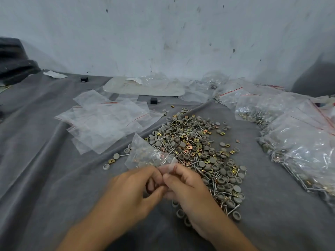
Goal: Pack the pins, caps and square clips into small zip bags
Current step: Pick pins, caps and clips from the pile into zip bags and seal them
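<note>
- Fingers of the left hand [130, 189] and right hand [188, 189] are pinching the mouth of a part-filled zip bag [146, 154], lower centre.
- Bag is sitting at the left edge of the loose pile [199, 151].
- Best bet, I'm thinking: sliding the pinch evenly along the strip, keeping parts below it.

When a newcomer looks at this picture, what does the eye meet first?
First the pile of pins, caps and clips in the middle of the grey cloth. Just before it, the left hand and right hand pinch a small bag with parts inside. Filled bags lie at the right, empty bags at the left.
</note>
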